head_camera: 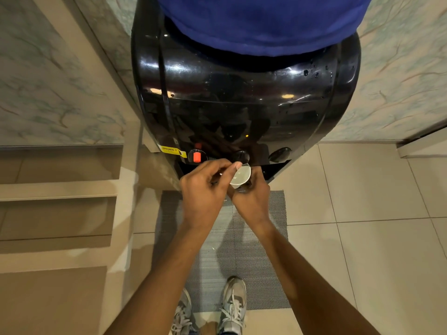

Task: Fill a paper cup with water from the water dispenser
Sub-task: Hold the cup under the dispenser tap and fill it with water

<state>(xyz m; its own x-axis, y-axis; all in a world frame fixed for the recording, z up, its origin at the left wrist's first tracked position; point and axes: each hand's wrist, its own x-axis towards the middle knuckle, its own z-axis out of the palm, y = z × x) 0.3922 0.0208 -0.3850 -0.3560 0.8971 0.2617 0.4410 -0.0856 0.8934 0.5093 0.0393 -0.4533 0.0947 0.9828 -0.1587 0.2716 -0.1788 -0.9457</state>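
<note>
Right hand (pixel 251 197) grasping paper cup (pixel 240 175) under middle tap (pixel 240 156); left hand (pixel 205 187) pinching rim. Risk: squeezed cup buckles, water spills.

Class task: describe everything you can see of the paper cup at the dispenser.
The paper cup is small, white and round-mouthed, seen from above with its opening facing up. It looks thin and matte, with a pale inside; whether it holds water cannot be told. It sits under the middle black tap of the water dispenser. The right hand holds it from below, and the left hand touches its rim.
</note>
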